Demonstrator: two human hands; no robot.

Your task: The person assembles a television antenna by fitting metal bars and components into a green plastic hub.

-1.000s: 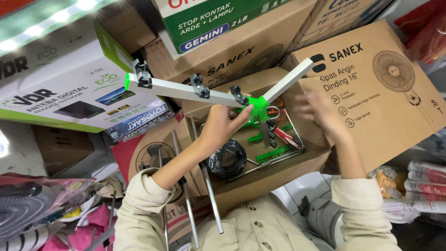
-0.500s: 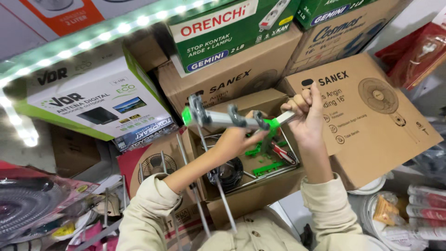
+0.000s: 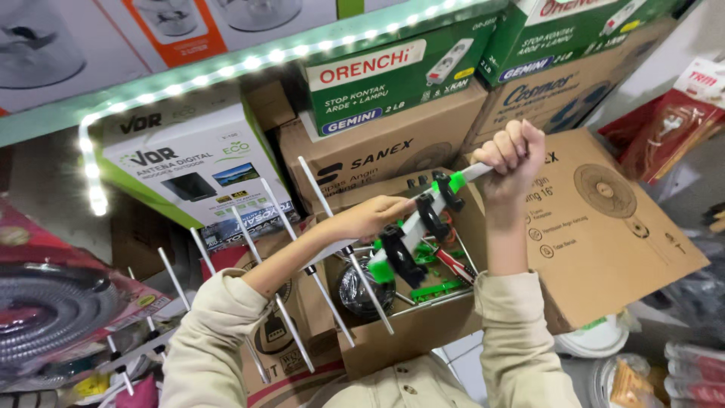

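Note:
A silver antenna boom with black clamps and green end caps slants from lower left to upper right in the middle of the view. My right hand is closed round its upper end, near a green cap. My left hand grips the boom lower down, beside the black clamps. Thin silver antenna rods fan out to the left behind my left forearm. Below the boom sits an open cardboard box holding green plastic parts, a red-handled tool and a bagged black coil.
Stacked cardboard fan boxes stand at right and behind. A white-and-green antenna carton is at left under a lit shelf edge. A green carton sits above. Packaged hose lies at lower left.
The boom has tilted from near level to slanting up to the right. My right hand rose to its upper end, and the rods have swung into view at left.

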